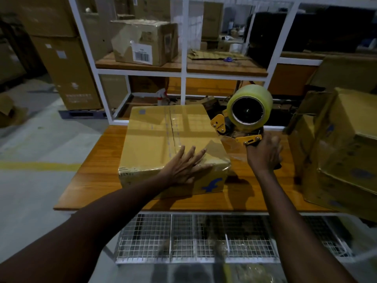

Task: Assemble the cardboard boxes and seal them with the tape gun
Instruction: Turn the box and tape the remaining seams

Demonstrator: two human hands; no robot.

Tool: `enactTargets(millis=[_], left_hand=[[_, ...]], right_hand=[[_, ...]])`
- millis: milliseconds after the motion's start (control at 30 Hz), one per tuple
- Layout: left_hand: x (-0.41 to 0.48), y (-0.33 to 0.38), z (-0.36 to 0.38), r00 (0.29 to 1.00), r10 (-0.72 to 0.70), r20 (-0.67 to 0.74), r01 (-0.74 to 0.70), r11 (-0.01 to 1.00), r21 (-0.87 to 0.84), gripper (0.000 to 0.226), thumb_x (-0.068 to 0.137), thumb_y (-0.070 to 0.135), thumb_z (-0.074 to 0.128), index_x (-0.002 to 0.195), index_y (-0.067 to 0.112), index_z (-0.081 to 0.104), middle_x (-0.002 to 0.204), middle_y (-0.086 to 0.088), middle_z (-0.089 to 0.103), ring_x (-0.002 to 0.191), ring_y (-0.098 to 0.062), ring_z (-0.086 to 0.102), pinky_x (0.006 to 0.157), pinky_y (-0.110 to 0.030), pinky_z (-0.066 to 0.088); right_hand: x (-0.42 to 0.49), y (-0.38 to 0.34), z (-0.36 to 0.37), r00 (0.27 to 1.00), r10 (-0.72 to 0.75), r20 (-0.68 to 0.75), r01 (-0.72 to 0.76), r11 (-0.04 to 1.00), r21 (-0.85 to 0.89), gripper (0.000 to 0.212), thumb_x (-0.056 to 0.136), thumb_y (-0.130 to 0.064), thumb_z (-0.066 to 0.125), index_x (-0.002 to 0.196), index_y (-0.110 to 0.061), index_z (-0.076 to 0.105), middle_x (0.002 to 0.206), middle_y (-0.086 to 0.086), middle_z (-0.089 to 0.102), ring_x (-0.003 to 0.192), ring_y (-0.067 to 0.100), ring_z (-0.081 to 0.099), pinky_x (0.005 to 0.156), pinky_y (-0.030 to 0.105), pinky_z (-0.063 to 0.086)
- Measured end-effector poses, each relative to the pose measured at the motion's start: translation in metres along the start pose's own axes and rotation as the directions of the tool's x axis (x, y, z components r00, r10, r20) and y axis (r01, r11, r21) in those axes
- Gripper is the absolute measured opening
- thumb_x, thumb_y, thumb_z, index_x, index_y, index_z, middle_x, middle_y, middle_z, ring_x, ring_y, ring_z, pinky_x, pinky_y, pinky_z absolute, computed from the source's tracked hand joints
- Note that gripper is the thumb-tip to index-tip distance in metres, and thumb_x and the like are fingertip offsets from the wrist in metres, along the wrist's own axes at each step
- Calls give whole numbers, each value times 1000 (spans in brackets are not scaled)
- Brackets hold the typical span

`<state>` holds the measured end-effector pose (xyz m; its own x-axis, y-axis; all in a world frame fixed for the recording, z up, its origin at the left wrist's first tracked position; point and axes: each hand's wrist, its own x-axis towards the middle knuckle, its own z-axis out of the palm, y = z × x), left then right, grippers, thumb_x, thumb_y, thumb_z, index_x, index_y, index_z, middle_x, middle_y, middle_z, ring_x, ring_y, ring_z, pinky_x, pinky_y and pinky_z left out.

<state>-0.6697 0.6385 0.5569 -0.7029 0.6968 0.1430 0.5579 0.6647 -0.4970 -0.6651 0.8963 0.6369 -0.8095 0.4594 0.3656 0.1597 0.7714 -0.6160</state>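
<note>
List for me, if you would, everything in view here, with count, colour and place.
cardboard box: one, brown with blue logo, table centre.
tape gun: one, yellow and black with a yellowish roll, just right of the cardboard box.
table: one, orange-brown wood, under both.
stacked boxes: several, brown, table's right end.
wire basket: one, grey mesh, below the table.
rack: one, white frame, behind the table.
labelled box: one, brown, rack's upper shelf, left bay.
scissors: one pair, purple handles, upper shelf, right bay.
tall cartons: a stack, brown, floor left of the rack.
left hand: one, flat on the cardboard box's near top edge.
right hand: one, gripping the tape gun's handle.
</note>
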Motion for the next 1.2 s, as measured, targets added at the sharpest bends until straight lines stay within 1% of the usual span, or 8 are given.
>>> enactTargets(millis=[167, 333, 433, 600, 800, 1000, 1100, 1200], left_hand=[[0, 19, 11, 998, 20, 54, -21, 1000, 22, 90, 91, 66, 40, 154, 35, -17, 163, -21, -4, 134, -48, 30, 93, -57, 41], [20, 41, -2, 998, 51, 27, -47, 991, -122, 73, 88, 63, 28, 154, 34, 16, 162, -20, 12, 140, -46, 28, 107, -62, 31], [39, 71, -14, 974, -226, 32, 215, 861, -460, 61, 89, 52, 35, 143, 23, 28, 161, -15, 19, 145, -35, 25, 114, -60, 26], [70, 108, -21, 754, -657, 12, 485, 544, -685, 41, 92, 36, 31, 118, 16, 55, 155, -11, 36, 141, -29, 34, 118, -53, 20], [73, 132, -5, 771, -636, -37, 488, 628, -606, 33, 90, 32, 44, 109, 21, 68, 153, -8, 41, 147, -30, 26, 119, -61, 11], [98, 145, -31, 548, -824, 142, 704, 363, -610, 53, 74, 56, 47, 102, 11, 55, 147, -12, 45, 145, -32, 27, 119, -52, 3], [120, 149, -33, 454, -855, 253, 818, 287, -498, 77, 69, 70, 54, 121, 13, 51, 152, -15, 36, 145, -36, 24, 118, -55, 7], [127, 141, -34, 413, -875, 253, 854, 275, -442, 65, 85, 59, 59, 135, 19, 47, 153, -10, 36, 142, -32, 27, 115, -50, 17]], right_hand=[[18, 13, -5, 1000, 0, 16, -1, 1000, 31, 34, 89, -28, 61, 119, -13, 51, 131, 18, 45, 127, 41, 36, 98, 55, 32], [37, 24, -4, 999, -26, 31, 25, 999, 43, 37, 87, -28, 64, 119, -14, 52, 129, 17, 45, 123, 41, 40, 95, 56, 35], [48, 30, -4, 998, -45, 52, 43, 998, 47, 36, 88, -28, 64, 119, -14, 51, 129, 17, 45, 123, 41, 39, 94, 54, 35], [65, 35, -5, 994, -59, 92, 52, 996, 74, 39, 88, -30, 64, 122, -14, 53, 133, 17, 44, 123, 41, 39, 94, 54, 34], [80, 45, -7, 984, -115, 139, 97, 987, 127, 37, 86, -27, 66, 116, -12, 52, 129, 16, 44, 122, 39, 40, 95, 53, 34], [91, 46, -9, 968, -165, 190, 133, 976, 173, 42, 88, -29, 65, 122, -10, 51, 130, 17, 43, 123, 39, 39, 97, 53, 31], [94, 47, -8, 960, -175, 216, 138, 974, 179, 41, 87, -28, 65, 122, -10, 51, 132, 16, 42, 123, 38, 38, 97, 53, 31], [98, 49, -6, 954, -181, 239, 139, 974, 181, 42, 88, -27, 64, 124, -12, 49, 133, 16, 41, 124, 38, 37, 98, 53, 31]])
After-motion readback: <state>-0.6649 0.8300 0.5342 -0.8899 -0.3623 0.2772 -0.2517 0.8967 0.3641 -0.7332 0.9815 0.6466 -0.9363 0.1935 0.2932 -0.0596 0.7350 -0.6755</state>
